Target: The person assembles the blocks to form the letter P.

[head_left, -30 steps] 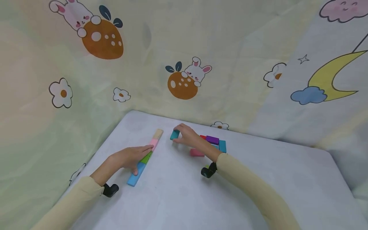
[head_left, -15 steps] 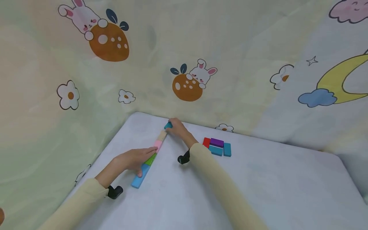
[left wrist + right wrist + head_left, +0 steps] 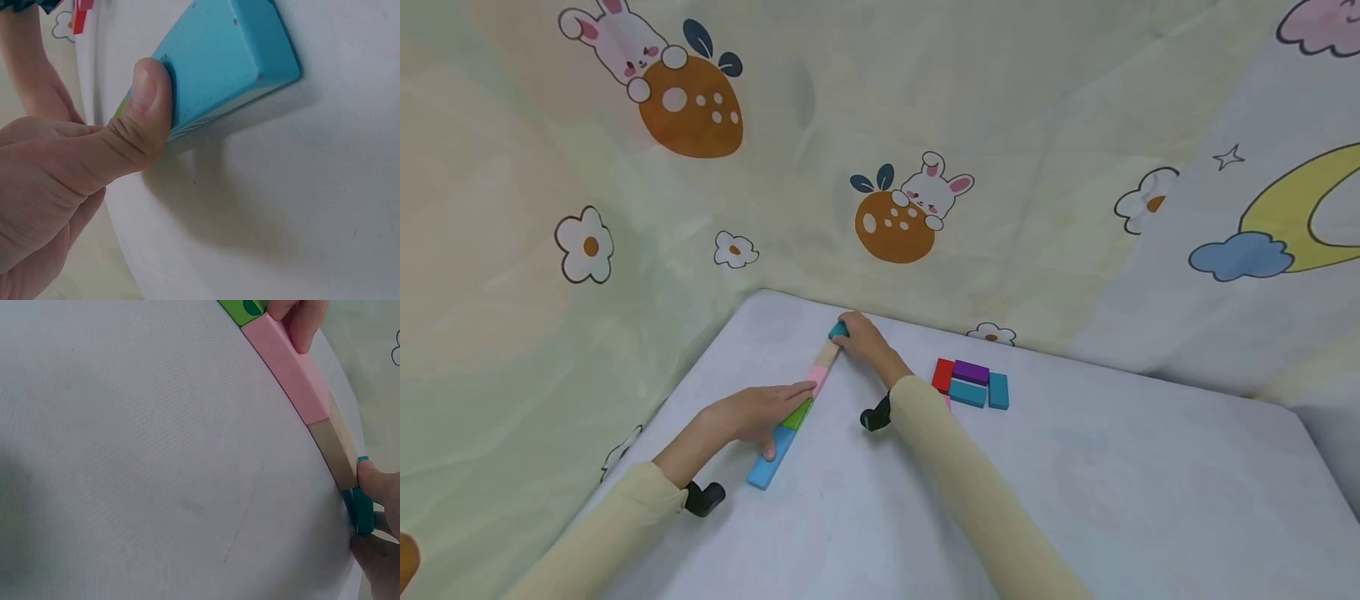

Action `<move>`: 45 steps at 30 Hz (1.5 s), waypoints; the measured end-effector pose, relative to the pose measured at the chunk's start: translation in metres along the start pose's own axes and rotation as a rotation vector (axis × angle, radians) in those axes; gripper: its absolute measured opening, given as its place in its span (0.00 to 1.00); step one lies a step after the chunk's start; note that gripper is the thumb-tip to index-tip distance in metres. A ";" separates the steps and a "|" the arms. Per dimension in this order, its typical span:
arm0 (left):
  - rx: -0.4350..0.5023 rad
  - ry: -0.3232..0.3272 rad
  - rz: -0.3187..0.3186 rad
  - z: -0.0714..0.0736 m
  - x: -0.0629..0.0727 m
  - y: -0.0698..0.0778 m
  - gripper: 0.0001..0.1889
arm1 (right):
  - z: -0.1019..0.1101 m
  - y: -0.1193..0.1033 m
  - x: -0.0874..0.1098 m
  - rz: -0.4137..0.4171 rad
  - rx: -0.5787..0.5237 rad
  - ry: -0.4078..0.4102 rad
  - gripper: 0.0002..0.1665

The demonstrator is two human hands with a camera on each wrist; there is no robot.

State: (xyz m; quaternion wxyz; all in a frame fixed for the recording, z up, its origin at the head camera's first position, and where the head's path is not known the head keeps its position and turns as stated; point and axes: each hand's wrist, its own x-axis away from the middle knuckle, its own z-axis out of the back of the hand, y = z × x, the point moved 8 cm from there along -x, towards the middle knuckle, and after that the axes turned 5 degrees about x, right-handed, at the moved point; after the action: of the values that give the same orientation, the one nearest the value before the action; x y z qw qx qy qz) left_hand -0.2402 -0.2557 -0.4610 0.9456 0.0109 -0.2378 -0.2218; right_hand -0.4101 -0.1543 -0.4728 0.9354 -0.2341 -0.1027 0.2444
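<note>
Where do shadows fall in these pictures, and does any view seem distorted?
Head: soft light, faint shadows beside both sleeves; left wrist: soft-edged shadow on the table beside the left hand; right wrist: dark patches at left edge and lower right, the row of blocks bends, probably lens distortion.

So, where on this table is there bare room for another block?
Most room: the table right of the loose blocks; less between the row of blocks and the right sleeve. Crowded: the row, where the left hand rests and the right hand pinches the teal block, and the loose blocks themselves.
</note>
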 end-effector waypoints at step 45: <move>0.026 0.017 -0.043 -0.001 0.001 0.001 0.61 | 0.051 0.124 0.298 0.056 0.244 0.141 0.38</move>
State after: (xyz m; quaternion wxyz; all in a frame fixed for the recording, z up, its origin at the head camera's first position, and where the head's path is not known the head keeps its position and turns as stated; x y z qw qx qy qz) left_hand -0.2387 -0.2557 -0.4613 0.9424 0.0303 -0.2323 -0.2387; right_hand -0.2207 0.1114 -0.4662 0.9547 -0.1380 0.0004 0.2637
